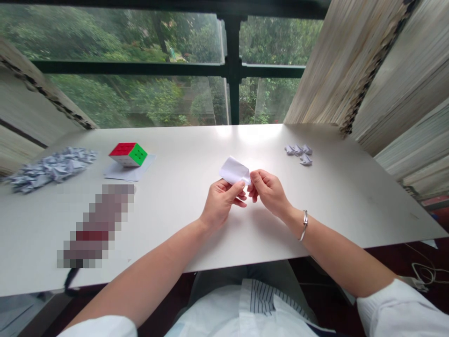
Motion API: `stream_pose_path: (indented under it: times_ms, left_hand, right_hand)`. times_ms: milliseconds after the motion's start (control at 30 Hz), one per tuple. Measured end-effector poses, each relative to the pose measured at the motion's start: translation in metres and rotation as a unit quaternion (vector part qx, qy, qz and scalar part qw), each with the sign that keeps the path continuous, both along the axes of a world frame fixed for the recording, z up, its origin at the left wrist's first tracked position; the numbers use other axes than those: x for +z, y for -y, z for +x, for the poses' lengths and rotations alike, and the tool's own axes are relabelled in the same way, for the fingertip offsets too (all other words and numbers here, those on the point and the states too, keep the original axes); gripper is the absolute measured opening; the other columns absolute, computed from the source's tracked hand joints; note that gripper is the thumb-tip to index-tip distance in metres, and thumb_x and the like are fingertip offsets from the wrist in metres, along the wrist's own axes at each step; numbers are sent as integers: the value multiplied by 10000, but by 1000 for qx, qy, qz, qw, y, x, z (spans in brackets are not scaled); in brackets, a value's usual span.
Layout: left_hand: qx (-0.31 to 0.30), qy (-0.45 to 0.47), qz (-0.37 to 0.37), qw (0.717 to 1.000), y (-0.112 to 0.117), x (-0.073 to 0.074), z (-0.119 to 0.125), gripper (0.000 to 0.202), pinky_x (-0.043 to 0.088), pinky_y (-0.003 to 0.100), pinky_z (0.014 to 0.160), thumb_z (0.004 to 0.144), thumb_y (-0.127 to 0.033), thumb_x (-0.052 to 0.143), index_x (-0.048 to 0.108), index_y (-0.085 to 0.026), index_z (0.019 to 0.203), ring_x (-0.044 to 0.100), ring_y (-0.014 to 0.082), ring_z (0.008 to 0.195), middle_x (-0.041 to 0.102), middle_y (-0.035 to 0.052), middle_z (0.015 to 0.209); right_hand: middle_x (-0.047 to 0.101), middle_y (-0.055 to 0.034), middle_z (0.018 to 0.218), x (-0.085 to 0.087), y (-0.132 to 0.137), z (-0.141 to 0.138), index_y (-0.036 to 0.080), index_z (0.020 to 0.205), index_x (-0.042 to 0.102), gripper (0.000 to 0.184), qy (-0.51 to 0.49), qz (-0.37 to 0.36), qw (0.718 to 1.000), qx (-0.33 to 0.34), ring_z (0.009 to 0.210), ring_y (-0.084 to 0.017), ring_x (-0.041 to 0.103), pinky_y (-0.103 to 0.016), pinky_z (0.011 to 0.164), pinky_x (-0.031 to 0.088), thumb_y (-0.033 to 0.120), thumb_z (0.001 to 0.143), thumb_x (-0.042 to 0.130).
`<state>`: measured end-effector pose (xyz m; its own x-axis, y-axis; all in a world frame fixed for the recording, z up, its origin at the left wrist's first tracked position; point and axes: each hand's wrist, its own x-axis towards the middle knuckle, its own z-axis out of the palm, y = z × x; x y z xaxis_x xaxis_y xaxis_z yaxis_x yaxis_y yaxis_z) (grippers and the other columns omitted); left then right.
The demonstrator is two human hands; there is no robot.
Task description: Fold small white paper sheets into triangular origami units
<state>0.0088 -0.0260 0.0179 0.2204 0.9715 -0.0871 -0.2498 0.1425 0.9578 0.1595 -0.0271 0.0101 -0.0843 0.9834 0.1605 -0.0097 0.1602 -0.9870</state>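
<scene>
- A big window with a dark green frame [233, 89] is far past the fingers, and green trees [84, 37] show through it.
- Under the fingers is a white table [182, 150].
- The white paper [232, 170] is up above the table, in the fingers of both hands.
- The paper is longer than it is wide. Its long way slopes gently, from up on the left down to the right. The wide end points left, away from the fingers. The thinner end points to the right fingers.
- The left hand [220, 202] reaches in from the left, with its thumb flat on top of the paper and fingers under it. They are closed on its near edge.
- The right hand [269, 191] reaches in from the right and bends in. Its thumb and pointing finger pinch the thin end tight. A silver bracelet [304, 225] is on this wrist.
- Well left of the fingers, a cube [127, 154] with red and green sides sits on flat sheets [119, 174].
- Farther left is a heap of folded papers [56, 166].
- Right of the fingers and farther off lie some small folded pieces [298, 150].
</scene>
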Motion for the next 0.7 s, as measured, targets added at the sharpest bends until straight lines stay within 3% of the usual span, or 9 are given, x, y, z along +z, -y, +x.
stream_pose_path:
  times_ms: [100,267,500,700]
  left_hand:
    - [21,9,-10,1000,0,2,1,342,545,241,490,675,-435,810,691,-131,775,582,118,565,614,4,625]
    - [7,37,-18,999,1,3,1,296,549,237,477,696,-395,801,689,-128,759,595,120,575,620,3,635]
    - [-29,98,-53,993,0,4,-4,235,556,217,508,750,-349,773,667,-139,760,589,95,550,616,-12,631]
    - [-16,63,-25,998,-1,2,-5,252,557,224,520,742,-365,782,676,-136,746,594,100,547,617,-7,619]
  right_hand:
    - [576,28,585,1,0,1,182,731,550,481,16,-23,999,33,454,-85,535,-200,404,425,644,865,549]
    - [542,55,550,4,3,0,191,738,532,405,33,-14,999,2,424,-71,497,-186,386,382,570,863,606]
    - [567,45,601,5,3,0,191,766,512,385,-39,-6,997,72,488,-83,544,-206,432,432,548,865,617]
    - [596,25,626,8,1,3,175,762,546,398,-38,-34,996,78,505,-92,568,-209,423,451,551,839,650]
